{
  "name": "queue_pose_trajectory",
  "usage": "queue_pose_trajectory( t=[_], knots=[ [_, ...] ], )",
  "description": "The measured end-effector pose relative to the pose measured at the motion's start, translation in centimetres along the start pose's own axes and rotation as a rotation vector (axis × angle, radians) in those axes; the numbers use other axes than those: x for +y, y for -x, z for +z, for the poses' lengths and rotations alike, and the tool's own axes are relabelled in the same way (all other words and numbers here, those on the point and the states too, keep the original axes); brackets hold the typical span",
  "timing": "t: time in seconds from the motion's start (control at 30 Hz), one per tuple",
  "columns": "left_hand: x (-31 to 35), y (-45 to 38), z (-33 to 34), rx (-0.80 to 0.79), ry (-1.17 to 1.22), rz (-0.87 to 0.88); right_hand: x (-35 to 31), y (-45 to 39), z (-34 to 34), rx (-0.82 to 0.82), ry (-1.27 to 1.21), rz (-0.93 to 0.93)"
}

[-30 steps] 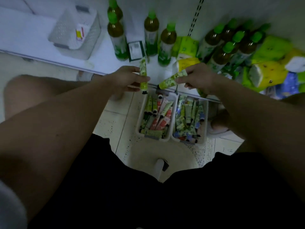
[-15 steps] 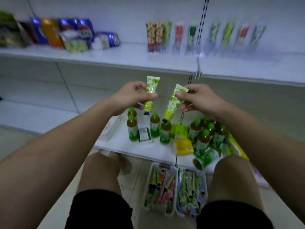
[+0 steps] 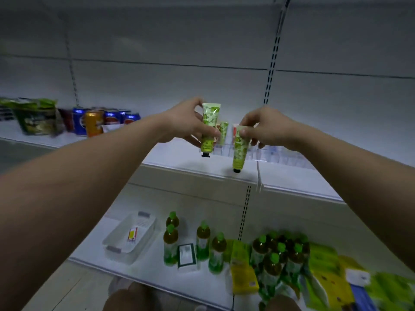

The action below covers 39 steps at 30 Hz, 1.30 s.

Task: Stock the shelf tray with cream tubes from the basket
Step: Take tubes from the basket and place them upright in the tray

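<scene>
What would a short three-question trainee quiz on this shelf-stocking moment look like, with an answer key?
1. True or false: each hand holds a green cream tube with its black cap pointing down.
2. Which drinks stand on the same shelf as the clear tray? A) cans B) green-capped bottles
3. Fill in: the white basket on the lower shelf lies to the ___ of the bottles.

Key:
1. True: left hand grips the left tube; right hand pinches the right tube.
2. A: cans share the shelf with the clear tray; green-capped bottles stand below.
3. Left: white basket.
</scene>
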<state>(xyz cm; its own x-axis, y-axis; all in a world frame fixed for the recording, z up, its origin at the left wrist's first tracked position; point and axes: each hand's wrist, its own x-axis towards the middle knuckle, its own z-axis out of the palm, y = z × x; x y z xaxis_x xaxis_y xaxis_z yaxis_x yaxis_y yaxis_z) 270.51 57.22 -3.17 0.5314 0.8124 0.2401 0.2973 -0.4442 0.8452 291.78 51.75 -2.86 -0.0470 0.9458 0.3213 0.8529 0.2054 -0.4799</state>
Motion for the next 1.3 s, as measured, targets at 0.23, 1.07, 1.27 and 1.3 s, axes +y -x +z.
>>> queue_pose_trajectory(
  t=[0.23, 1.07, 1.27, 1.3],
  knots=[
    [-1.7, -6.7, -2.2, 0.007, -0.062, 0.0, 1.5, -7.8, 0.2, 0.046, 0.214, -0.011],
    [-8.6, -28.1, -3.4, 0.125, 0.03, 0.158, 11.6, -27.3, 5.9, 0.147, 0.543, 0.001],
    [-8.0, -27.6, -2.3, 0.173, 0.049, 0.202, 12.1, -27.1, 7.8, 0.155, 0.498, 0.104],
    [-7.9, -27.5, -2.1, 0.181, 0.041, 0.198, 12.0, -26.8, 7.8, 0.18, 0.501, 0.111]
  ],
)
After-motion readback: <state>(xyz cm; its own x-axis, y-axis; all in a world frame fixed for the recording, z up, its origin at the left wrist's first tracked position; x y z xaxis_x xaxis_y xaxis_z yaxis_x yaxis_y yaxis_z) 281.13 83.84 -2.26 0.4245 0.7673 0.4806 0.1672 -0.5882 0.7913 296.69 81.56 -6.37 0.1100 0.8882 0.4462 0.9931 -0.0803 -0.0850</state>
